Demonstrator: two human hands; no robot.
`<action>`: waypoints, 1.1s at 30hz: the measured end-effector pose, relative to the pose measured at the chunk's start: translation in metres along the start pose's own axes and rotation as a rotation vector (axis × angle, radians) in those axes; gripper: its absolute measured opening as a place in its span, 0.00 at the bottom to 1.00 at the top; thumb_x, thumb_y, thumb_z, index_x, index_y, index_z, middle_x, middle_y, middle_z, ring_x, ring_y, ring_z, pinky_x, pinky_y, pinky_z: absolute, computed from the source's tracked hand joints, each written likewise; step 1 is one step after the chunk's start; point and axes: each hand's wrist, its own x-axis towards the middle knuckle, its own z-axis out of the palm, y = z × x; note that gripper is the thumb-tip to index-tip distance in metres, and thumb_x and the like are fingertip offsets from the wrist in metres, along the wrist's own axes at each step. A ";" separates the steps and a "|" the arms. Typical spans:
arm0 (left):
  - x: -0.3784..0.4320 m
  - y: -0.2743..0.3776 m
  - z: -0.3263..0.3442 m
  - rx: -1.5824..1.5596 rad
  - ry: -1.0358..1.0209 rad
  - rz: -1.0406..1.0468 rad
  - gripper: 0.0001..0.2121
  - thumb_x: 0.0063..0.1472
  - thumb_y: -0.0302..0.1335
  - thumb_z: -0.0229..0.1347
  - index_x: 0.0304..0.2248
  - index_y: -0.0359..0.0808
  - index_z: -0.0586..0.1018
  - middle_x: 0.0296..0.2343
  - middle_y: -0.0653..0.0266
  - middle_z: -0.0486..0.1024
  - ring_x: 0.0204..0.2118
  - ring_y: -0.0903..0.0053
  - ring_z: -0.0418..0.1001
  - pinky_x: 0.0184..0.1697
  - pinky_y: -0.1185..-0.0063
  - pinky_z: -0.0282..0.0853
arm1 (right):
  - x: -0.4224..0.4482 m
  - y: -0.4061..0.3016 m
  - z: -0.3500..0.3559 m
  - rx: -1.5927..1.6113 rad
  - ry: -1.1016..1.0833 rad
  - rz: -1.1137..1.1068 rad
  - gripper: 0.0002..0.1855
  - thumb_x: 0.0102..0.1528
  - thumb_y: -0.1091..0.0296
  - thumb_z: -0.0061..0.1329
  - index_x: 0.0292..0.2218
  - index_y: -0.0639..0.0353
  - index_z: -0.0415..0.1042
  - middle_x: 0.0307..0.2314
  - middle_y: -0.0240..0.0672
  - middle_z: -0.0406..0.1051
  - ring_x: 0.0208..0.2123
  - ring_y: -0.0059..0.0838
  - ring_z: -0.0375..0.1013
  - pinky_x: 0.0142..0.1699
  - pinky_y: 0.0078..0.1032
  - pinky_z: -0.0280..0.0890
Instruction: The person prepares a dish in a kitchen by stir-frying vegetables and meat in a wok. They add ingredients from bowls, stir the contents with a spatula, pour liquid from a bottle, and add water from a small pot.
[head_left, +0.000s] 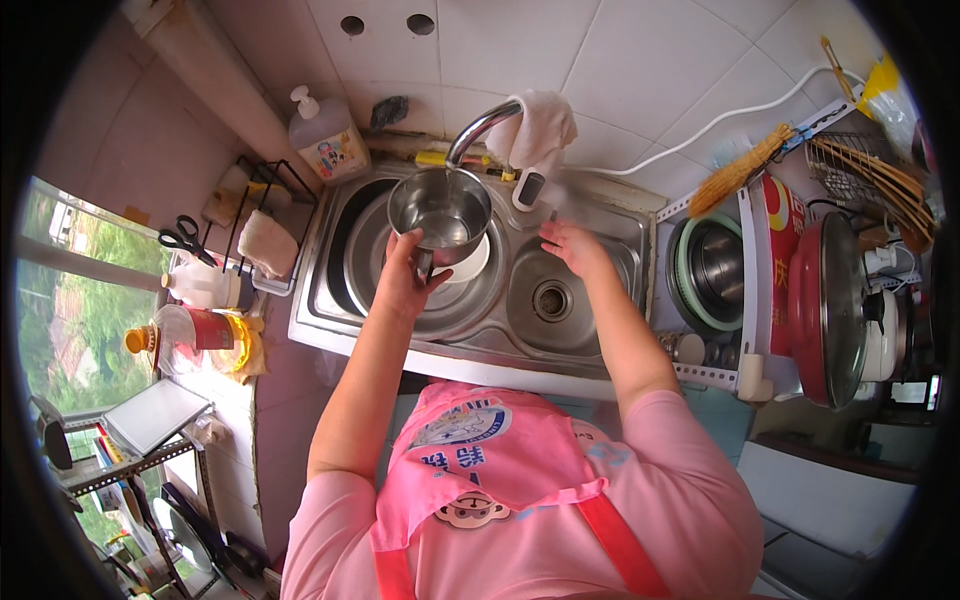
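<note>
My left hand (403, 283) grips the handle of a stainless steel saucepan (439, 244) and holds it over the left sink basin (360, 277). The pan's mouth is under the end of a curved chrome faucet (480, 133), and what looks like clear water lies in it. Below the pan are a large metal basin (480, 315) and a white dish (471, 264), partly hidden. My right hand (576, 247) hangs above the small right sink basin (536, 322) with fingers apart, holding nothing. Near it is a white faucet unit with a small display (530, 190).
A white cloth (536, 127) drapes over the faucet. At left stand a pump bottle (330, 142), a wire rack with a sponge-like pad (268, 244) and black scissors (184, 236). To the right are stacked bowls (709, 274), a straw brush (739, 172) and a red lidded pan (806, 307).
</note>
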 end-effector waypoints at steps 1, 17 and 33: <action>0.000 0.000 0.001 0.000 -0.006 0.007 0.25 0.51 0.41 0.56 0.47 0.39 0.66 0.39 0.59 0.69 0.37 0.70 0.71 0.41 0.63 0.72 | -0.001 -0.004 -0.003 0.039 -0.049 -0.026 0.23 0.52 0.80 0.42 0.49 0.66 0.55 0.41 0.45 0.68 0.43 0.40 0.70 0.47 0.39 0.66; -0.003 0.003 0.006 0.006 -0.014 0.038 0.21 0.52 0.40 0.56 0.45 0.48 0.65 0.40 0.62 0.66 0.36 0.71 0.70 0.40 0.62 0.72 | -0.022 -0.030 0.013 0.015 -0.051 -0.042 0.22 0.54 0.74 0.45 0.50 0.64 0.58 0.41 0.42 0.69 0.41 0.36 0.71 0.45 0.38 0.67; -0.008 -0.013 0.015 -0.025 0.014 0.052 0.24 0.51 0.40 0.56 0.48 0.50 0.65 0.39 0.63 0.66 0.35 0.71 0.71 0.42 0.62 0.72 | -0.111 0.045 0.023 -0.329 -0.340 0.225 0.29 0.57 0.67 0.44 0.58 0.60 0.53 0.45 0.37 0.65 0.42 0.28 0.68 0.46 0.28 0.65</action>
